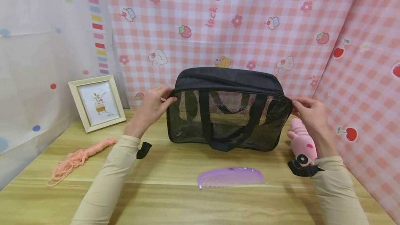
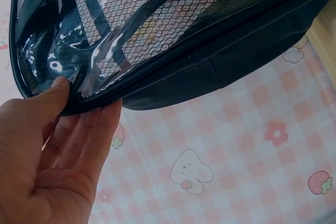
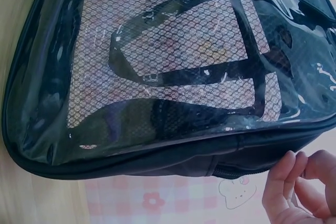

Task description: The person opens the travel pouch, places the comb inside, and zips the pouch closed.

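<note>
A black bag (image 1: 234,79) with a clear front, a mesh back and two black carry straps (image 1: 206,121) stands upright on the table. In the head view, my left hand (image 1: 151,105) pinches its upper left corner. The left wrist view shows that thumb (image 2: 59,90) on the clear panel and the fingers behind the edge. My right hand (image 1: 312,114) holds the upper right corner between thumb and fingers. Part of a zipper (image 3: 231,172) shows beside the right fingertips in the right wrist view. A purple comb (image 1: 231,177) lies in front of the bag.
A bundle of peach cord (image 1: 81,157) lies at the left, before a cream picture frame (image 1: 120,114). A pink toy (image 1: 303,143) lies under the right wrist, partly hidden. Patterned cloths (image 1: 234,41) hang behind the table (image 1: 168,197) and at both sides.
</note>
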Demonstrator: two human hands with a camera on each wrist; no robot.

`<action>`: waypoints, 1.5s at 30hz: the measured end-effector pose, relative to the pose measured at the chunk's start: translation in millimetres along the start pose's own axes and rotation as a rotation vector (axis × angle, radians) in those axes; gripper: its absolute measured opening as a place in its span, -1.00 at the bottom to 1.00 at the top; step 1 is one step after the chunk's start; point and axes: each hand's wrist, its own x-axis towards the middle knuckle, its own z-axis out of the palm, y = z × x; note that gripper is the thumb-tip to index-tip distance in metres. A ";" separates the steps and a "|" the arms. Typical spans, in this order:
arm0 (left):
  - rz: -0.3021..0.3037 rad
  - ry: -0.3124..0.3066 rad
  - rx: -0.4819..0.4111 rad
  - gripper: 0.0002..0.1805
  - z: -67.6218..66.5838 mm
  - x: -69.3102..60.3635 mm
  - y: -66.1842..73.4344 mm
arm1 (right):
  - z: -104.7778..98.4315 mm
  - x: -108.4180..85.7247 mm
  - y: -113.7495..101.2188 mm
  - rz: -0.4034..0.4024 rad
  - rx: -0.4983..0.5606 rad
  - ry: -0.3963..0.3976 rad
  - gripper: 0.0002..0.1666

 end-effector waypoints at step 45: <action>-0.068 -0.021 0.073 -0.80 1.0 -4.4 -1.1 | 22.8 13.2 -35.4 -0.090 -0.482 0.117 -0.81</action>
